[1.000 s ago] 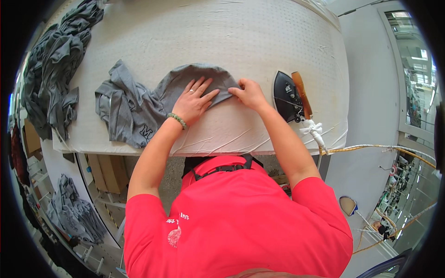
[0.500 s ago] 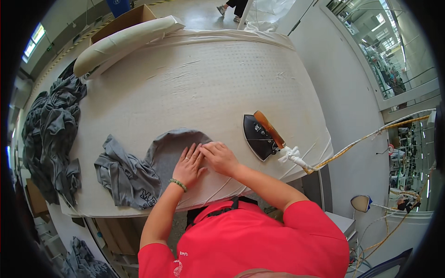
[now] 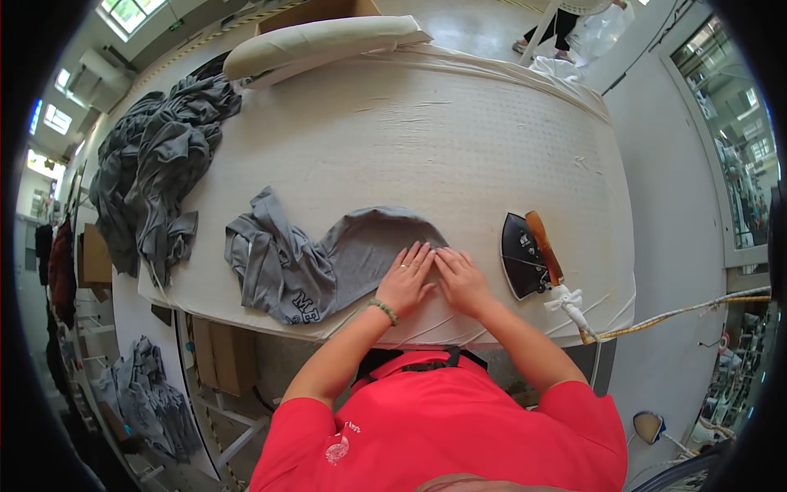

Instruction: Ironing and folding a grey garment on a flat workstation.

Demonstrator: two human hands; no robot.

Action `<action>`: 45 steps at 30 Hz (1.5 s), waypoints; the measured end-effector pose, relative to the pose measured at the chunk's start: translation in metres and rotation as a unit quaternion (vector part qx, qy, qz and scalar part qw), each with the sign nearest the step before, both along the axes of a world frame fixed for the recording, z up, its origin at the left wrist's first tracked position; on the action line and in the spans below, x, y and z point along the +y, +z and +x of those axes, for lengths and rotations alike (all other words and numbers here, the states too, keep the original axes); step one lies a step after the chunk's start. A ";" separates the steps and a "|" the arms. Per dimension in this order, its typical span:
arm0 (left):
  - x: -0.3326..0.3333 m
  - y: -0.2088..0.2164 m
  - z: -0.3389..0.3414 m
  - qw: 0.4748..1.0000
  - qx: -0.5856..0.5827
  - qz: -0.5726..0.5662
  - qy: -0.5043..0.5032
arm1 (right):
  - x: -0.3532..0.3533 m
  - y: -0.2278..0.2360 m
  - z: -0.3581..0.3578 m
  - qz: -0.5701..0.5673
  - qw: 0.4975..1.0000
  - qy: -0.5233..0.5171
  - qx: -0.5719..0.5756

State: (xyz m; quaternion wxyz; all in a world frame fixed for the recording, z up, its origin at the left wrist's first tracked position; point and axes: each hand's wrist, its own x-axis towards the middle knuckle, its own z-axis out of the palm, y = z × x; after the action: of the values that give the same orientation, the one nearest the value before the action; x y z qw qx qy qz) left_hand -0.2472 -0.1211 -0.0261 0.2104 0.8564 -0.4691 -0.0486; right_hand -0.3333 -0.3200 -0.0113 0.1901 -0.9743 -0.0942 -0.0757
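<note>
A grey garment [image 3: 373, 246] lies on the cloth-covered table in front of me. Its right part is spread smooth into a rounded shape, while its left part is bunched up, with dark lettering near the front edge. My left hand [image 3: 406, 279] rests flat on the smooth part, fingers stretched out. Beside it, fingertips almost meeting the left ones, my right hand [image 3: 463, 283] lies with straight fingers on the garment's right edge. Neither hand grips anything. To the right of my right hand stands an iron [image 3: 525, 256] with a dark body and a wooden handle, touched by neither hand.
A heap of dark grey garments [image 3: 168, 164] covers the table's left end. A long padded pressing form [image 3: 328, 47] lies along the far left edge. The iron's wrapped hose [image 3: 672, 313] runs off right. More grey garments [image 3: 152, 402] hang below left. A person's legs [image 3: 559, 31] show beyond.
The view has turned, so the whole scene sits further right. My right fingers, bent at the garment's edge before, now lie straighter and flatter. The left hand stays flat on the cloth.
</note>
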 end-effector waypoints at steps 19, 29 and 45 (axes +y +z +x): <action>0.020 0.000 -0.035 0.999 -0.014 -0.030 0.037 | -0.109 0.101 -0.040 0.009 0.889 -0.370 0.271; 0.039 0.003 -0.032 0.998 -0.002 -0.044 0.053 | -0.038 0.131 0.040 -0.034 0.930 -0.193 0.312; 0.197 0.044 -0.036 0.984 0.035 -0.074 0.158 | 0.122 0.096 0.092 -0.105 0.919 0.042 0.376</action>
State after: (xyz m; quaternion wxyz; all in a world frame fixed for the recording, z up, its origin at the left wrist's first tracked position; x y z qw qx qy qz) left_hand -0.2835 0.0764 0.0175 0.2946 0.8994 -0.3229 -0.0098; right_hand -0.2415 -0.1978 0.0847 0.1109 -0.9404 -0.0640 0.3151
